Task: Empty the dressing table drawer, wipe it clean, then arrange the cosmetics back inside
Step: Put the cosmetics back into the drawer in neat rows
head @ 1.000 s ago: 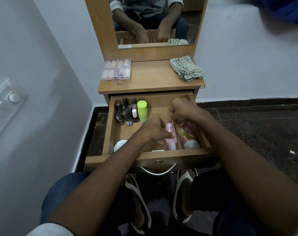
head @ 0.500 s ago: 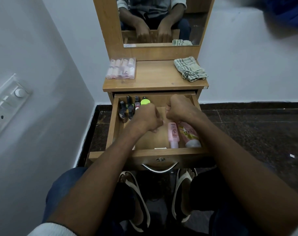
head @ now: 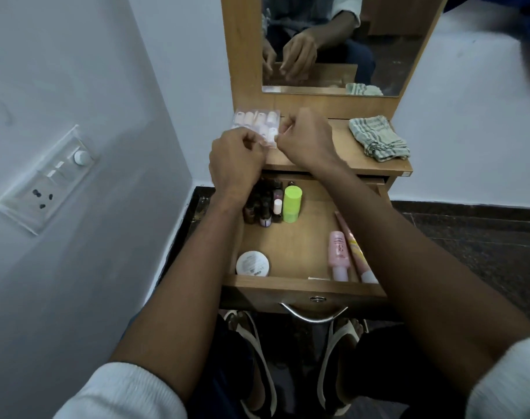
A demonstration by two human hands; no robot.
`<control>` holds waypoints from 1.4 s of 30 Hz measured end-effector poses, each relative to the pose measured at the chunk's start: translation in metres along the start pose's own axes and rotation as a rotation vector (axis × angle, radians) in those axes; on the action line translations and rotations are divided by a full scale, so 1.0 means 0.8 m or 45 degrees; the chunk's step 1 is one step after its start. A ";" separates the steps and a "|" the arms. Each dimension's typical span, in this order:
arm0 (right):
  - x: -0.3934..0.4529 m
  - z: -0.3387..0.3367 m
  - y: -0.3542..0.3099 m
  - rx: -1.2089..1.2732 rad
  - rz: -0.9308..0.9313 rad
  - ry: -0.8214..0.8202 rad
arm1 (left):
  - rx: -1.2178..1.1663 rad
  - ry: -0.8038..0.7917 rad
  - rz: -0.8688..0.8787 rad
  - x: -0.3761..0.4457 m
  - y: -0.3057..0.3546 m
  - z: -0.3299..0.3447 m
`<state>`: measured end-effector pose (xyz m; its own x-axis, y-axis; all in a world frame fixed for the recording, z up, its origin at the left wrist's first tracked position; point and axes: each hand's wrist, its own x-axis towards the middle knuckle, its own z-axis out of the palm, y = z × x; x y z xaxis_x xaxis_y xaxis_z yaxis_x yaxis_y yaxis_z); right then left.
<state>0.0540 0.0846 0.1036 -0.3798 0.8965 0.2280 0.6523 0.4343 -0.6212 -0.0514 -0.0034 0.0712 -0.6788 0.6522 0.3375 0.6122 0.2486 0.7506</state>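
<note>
The wooden drawer (head: 303, 287) stands pulled out. Inside it, at the back left, are several small dark bottles (head: 259, 207) and a lime green bottle (head: 291, 204). A white round jar (head: 252, 264) sits front left, and a pink bottle (head: 337, 252) and a pink-yellow tube (head: 356, 252) lie along the right side. On the tabletop (head: 342, 158) lies a clear pack of small pale bottles (head: 254, 120). My left hand (head: 236, 160) and my right hand (head: 306, 137) are curled at the pack's near edge, fingertips pinching it.
A folded checked cloth (head: 377, 142) lies on the right of the tabletop. The mirror (head: 378, 40) rises behind it. A white wall with a switch panel (head: 46, 179) is close on the left. My sandalled feet (head: 251, 343) are under the drawer, on dark floor.
Both hands have risen out of the drawer and moved up to the clear pack on the tabletop. The pink bottle and tube stay lying in the drawer.
</note>
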 end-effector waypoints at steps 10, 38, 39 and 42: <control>0.043 0.050 -0.002 0.130 0.127 0.065 | 0.079 -0.164 -0.035 0.046 -0.041 0.015; 0.002 -0.013 0.013 0.837 0.687 -0.051 | -0.545 -0.139 -0.330 0.003 -0.012 0.009; -0.005 -0.022 0.017 0.856 0.667 -0.086 | -0.574 -0.205 -0.316 0.004 -0.014 0.006; -0.030 -0.052 0.030 0.928 0.538 -0.195 | -0.593 -0.389 -0.253 0.000 -0.012 -0.007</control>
<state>0.1060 0.0771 0.1142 -0.3184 0.9261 -0.2024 0.1941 -0.1453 -0.9702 -0.0596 -0.0096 0.0672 -0.5723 0.8191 0.0382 0.1961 0.0915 0.9763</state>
